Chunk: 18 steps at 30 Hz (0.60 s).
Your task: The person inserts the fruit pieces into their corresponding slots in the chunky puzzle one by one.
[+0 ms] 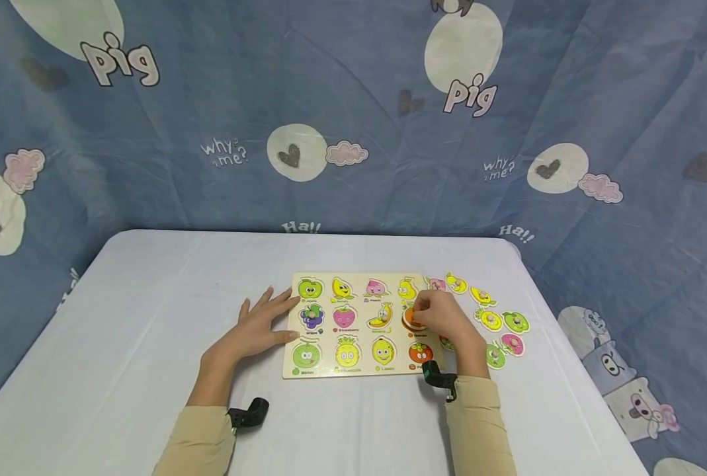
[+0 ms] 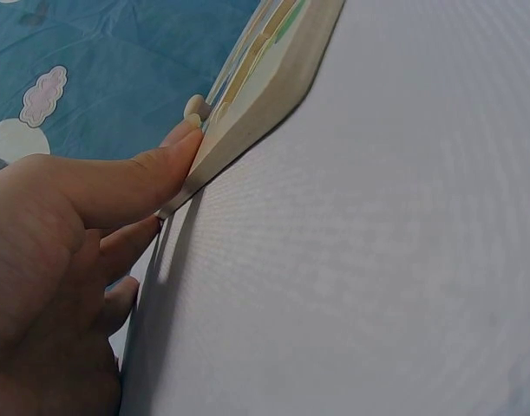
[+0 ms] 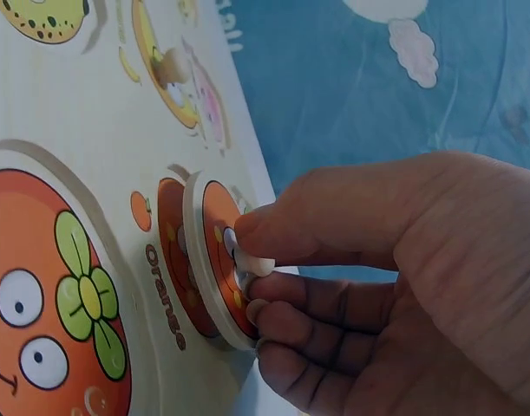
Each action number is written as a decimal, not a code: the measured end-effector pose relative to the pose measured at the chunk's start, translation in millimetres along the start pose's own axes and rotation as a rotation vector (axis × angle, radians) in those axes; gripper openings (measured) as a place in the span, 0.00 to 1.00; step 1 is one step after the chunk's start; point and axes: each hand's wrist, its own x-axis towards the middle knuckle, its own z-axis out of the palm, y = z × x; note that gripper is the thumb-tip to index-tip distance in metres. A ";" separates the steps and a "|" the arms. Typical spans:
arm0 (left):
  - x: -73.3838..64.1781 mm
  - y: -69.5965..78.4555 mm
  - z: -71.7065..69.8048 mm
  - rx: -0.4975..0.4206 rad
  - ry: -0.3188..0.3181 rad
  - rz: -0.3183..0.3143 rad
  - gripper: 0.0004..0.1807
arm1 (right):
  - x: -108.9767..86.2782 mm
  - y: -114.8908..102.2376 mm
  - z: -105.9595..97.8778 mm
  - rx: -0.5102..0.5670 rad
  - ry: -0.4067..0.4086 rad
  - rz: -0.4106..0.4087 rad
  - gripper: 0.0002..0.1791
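Observation:
A wooden fruit puzzle board (image 1: 358, 334) lies on the table, with several fruit pieces in its recesses. My right hand (image 1: 448, 320) pinches the small white knob of an orange puzzle piece (image 3: 214, 260) between thumb and fingers. That piece hovers just off the board, over the printed orange recess (image 3: 173, 234), not flush with it. My left hand (image 1: 258, 328) is spread at the board's left edge; its thumb and fingertips touch that edge, as the left wrist view also shows. A tomato-like piece (image 3: 48, 303) sits near the orange recess.
Right of the board lie several loose fruit pieces, among them a green one (image 1: 515, 322), a pink one (image 1: 512, 344) and a pineapple (image 1: 489, 320). Some are partly hidden by my right hand. A patterned blue cloth (image 1: 353, 79) hangs behind the white table (image 1: 180, 284).

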 end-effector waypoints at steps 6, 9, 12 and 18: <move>-0.7 0.6 -0.5 0.001 -0.003 -0.002 0.43 | 1.9 -0.7 3.6 -0.017 -0.006 0.002 0.04; -0.8 0.9 -0.4 -0.003 -0.005 -0.008 0.43 | 2.4 -0.7 4.5 -0.026 -0.013 0.001 0.05; -0.4 0.6 0.0 0.000 -0.009 -0.014 0.44 | 2.2 -0.8 4.7 -0.031 -0.017 0.001 0.04; 1.0 -0.5 0.5 0.000 -0.017 -0.017 0.44 | 2.3 0.6 6.0 -0.033 -0.030 -0.002 0.04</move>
